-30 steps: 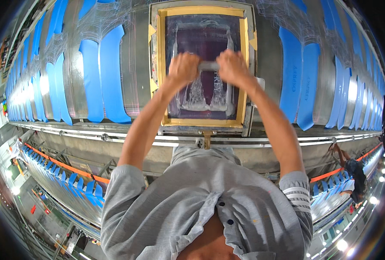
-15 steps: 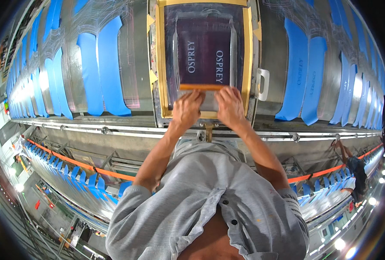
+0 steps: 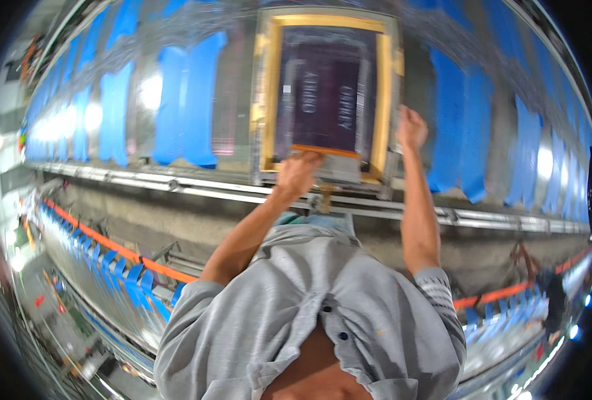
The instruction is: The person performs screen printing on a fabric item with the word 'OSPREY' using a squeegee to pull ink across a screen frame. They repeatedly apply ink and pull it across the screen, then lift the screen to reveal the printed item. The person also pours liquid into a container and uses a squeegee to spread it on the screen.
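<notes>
A screen-printing frame (image 3: 382, 87) edged with yellow tape lies on the long table, its dark purple mesh (image 3: 326, 127) carrying two lines of pale lettering. Across the near end of the mesh rests a squeegee (image 3: 341, 167) with an orange strip and a grey body. My left hand (image 3: 299, 175) is closed over the squeegee's left part. At the frame's right side my right hand (image 3: 412, 128) has its fingers curled where the white side handle sits; the hand hides the handle, and motion blurs it.
Blue cut fabric pieces (image 3: 188, 100) lie in pairs along the table, with more blue pieces (image 3: 461, 127) to the right. A metal rail (image 3: 229, 193) runs along the near edge. Behind me are an orange strip (image 3: 169, 272), another table of blue pieces and a person (image 3: 552, 293) in dark clothing.
My right hand has let go of the squeegee and moved right to the frame's side handle. The left hand stays on the squeegee. The whole view has shifted and blurred.
</notes>
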A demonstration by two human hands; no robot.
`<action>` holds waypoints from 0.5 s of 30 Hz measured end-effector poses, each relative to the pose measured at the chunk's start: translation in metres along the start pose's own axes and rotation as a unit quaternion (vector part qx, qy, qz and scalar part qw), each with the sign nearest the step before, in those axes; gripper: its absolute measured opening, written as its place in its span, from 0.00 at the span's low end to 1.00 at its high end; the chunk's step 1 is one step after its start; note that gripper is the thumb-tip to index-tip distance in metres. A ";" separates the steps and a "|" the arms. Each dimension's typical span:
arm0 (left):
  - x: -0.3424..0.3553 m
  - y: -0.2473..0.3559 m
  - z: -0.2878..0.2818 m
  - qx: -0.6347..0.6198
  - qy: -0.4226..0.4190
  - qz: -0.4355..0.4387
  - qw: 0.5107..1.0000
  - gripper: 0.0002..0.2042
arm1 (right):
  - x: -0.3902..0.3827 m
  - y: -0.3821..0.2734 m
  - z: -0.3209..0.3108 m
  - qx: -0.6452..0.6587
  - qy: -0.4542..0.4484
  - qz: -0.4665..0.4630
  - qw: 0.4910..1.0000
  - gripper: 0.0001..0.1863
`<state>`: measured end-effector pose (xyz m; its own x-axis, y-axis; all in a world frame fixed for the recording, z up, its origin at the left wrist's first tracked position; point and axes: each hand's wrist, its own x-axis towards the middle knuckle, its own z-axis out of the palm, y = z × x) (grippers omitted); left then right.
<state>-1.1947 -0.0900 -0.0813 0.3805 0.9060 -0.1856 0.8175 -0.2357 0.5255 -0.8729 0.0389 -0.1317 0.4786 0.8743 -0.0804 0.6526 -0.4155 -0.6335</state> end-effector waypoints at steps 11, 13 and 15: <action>-0.075 -0.138 -0.102 -0.026 0.085 0.052 0.995 0.23 | -0.091 -0.151 0.075 0.141 0.045 -0.054 0.987 0.19; -0.099 -0.209 -0.126 0.010 0.066 0.052 0.996 0.25 | -0.122 -0.188 0.142 0.154 0.067 -0.101 0.981 0.20; -0.125 -0.262 -0.153 0.047 0.069 0.030 0.996 0.27 | -0.155 -0.218 0.195 0.143 0.011 -0.064 0.988 0.24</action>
<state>-1.5231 -0.0878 -0.0684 0.3725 0.9273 -0.0367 0.8339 -0.3171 0.4517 -1.2039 0.0430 -0.1312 0.4172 0.9084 0.0294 0.5177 -0.2109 -0.8291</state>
